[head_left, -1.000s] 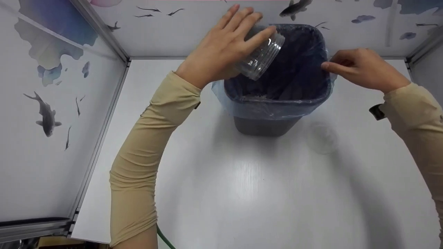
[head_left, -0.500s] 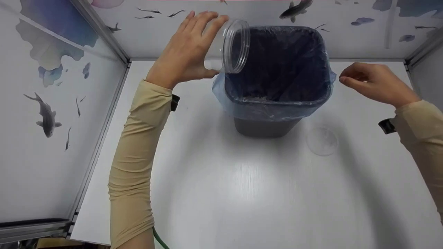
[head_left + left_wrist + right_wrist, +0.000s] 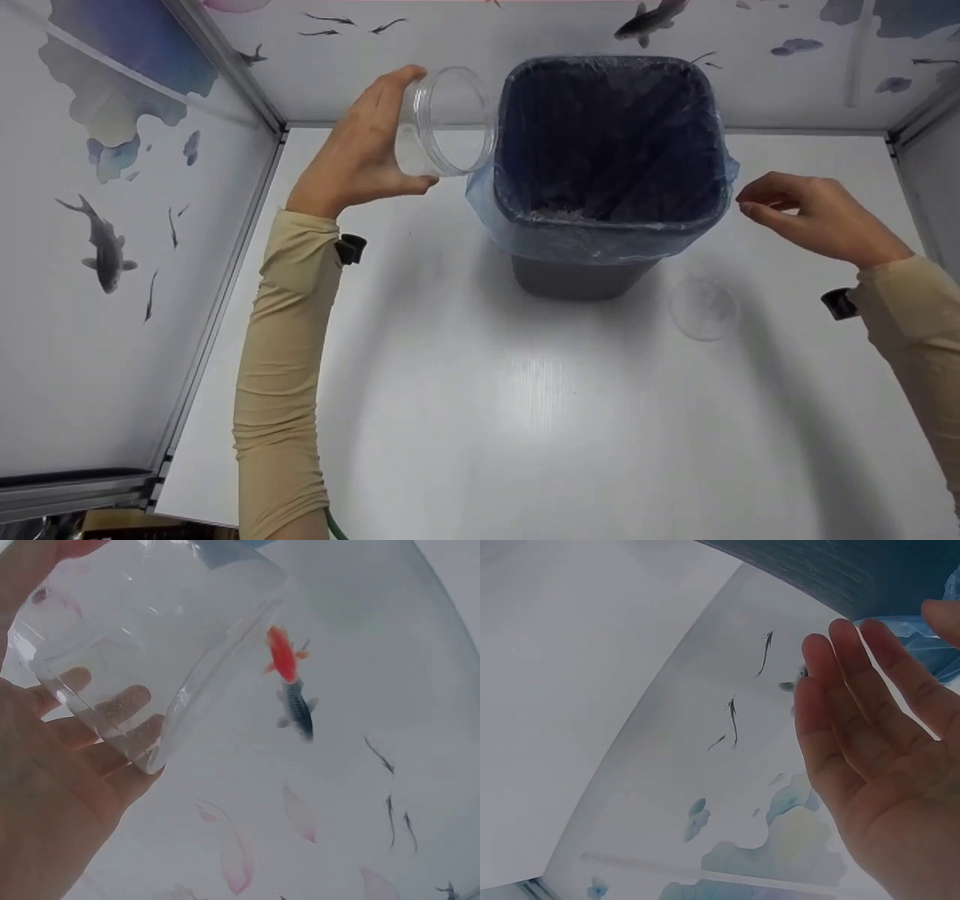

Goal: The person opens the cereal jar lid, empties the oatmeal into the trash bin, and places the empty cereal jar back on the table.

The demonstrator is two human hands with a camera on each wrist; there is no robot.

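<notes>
My left hand grips a clear plastic jar, tipped on its side with its open mouth toward the bin. In the left wrist view the fingers show through the wall of the jar, and I see no contents in it. A grey bin stands at the back of the table, lined with a blue plastic bag folded over its rim; a little pale debris lies near its front inner edge. My right hand hangs just right of the bin, fingers loosely curved, holding nothing.
A clear round lid lies flat on the white table, to the front right of the bin. White panels painted with fish enclose the table at the left, back and right. A green cable runs beside the left arm.
The left hand has drawn the jar from over the bin out to its left, turning the mouth rightward. My right hand has let go of the bag's edge and moved slightly right and nearer.
</notes>
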